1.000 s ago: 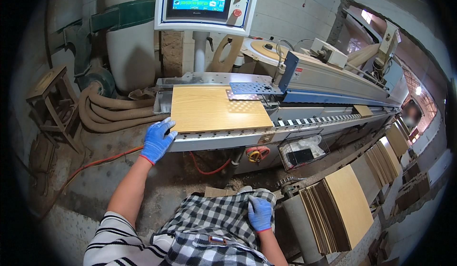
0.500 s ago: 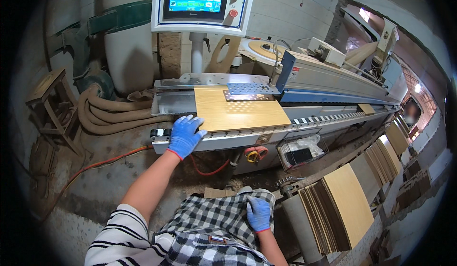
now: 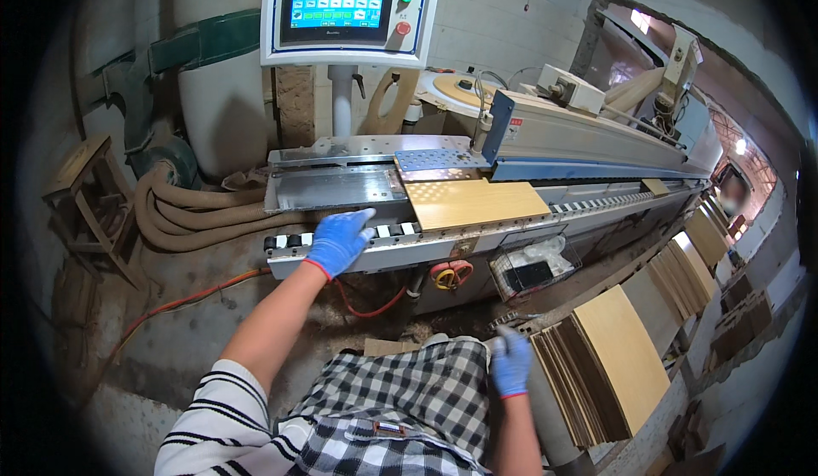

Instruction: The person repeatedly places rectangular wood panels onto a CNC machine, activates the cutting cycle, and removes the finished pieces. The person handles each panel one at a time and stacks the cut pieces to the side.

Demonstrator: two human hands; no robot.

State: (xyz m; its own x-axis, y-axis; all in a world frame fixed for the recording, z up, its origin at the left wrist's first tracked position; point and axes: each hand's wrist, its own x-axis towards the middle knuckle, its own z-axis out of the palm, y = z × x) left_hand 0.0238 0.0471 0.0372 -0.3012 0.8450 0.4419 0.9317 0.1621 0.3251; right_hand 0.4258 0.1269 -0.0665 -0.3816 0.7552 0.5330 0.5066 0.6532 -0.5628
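Observation:
A light wood-coloured panel (image 3: 477,203) lies flat on the bed of a long edge-banding machine (image 3: 588,139), its far edge under a blue perforated plate (image 3: 439,160). My left hand (image 3: 338,242), in a blue glove with a red cuff, is over the roller rail (image 3: 399,230) left of the panel, apart from it. Its fingers are stretched out and hold nothing. Low on the right, my right hand (image 3: 511,363), gloved alike, is beside a stack of upright panels (image 3: 609,369). Motion smears its fingers; whether they touch the stack I cannot tell.
A control screen (image 3: 336,5) with green and red buttons stands behind the machine. Brown hoses (image 3: 192,207) and a wooden stool (image 3: 98,199) are at the left. A wire basket (image 3: 532,270) hangs on the machine's front. More panels (image 3: 677,276) stand farther right.
The panel has slid right along the machine, away from my left hand, which has moved slightly right. My right hand has gone from my checked apron rightward to the panel stack.

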